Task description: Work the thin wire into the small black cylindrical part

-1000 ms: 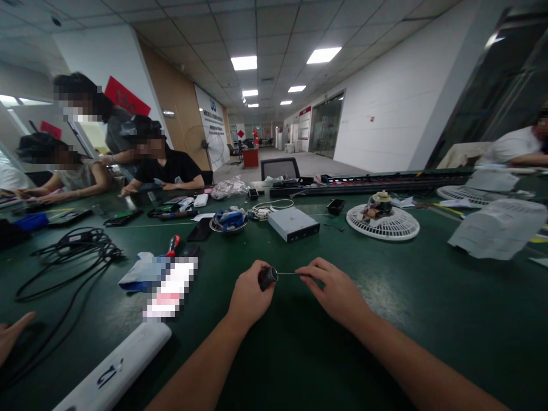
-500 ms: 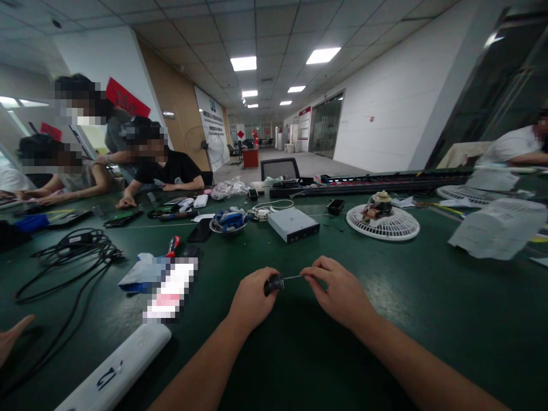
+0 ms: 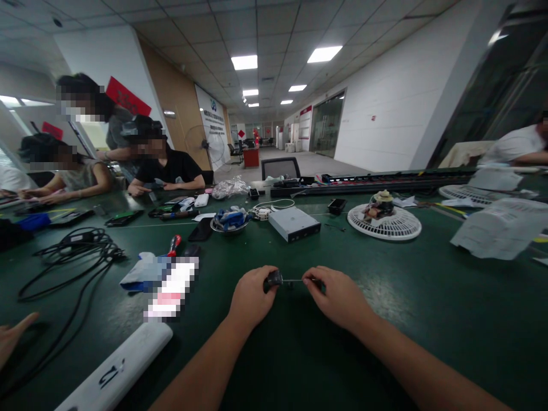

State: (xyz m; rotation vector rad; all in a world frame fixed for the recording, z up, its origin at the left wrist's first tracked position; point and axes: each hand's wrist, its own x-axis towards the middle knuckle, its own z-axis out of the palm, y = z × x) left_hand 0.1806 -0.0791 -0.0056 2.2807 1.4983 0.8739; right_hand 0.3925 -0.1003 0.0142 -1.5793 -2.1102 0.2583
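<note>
My left hand (image 3: 256, 292) is closed around a small dark, rounded object (image 3: 274, 278), gripping it between thumb and fingers just above the table. From its right side a thin, pale, straight rod or strip (image 3: 292, 280) runs across to my right hand (image 3: 333, 293), which pinches the far end with thumb and forefinger. Something small and dark shows just under the thin piece, too blurred to name. Beyond my hands sits a grey optical disc drive (image 3: 292, 221).
Behind the drive's left side is a metal bowl (image 3: 230, 229) with blue-white cloth. A white fan grille (image 3: 385, 227) lies right, near a white plastic cover (image 3: 492, 231). Left are a black cable (image 3: 81, 245), a white case (image 3: 120, 365) and another person's hand (image 3: 15, 337). People sit farther off.
My right hand has lowered slightly, so the thin piece lies more level. The dark object has turned a little in my left hand. The far person's arm has drawn back.
</note>
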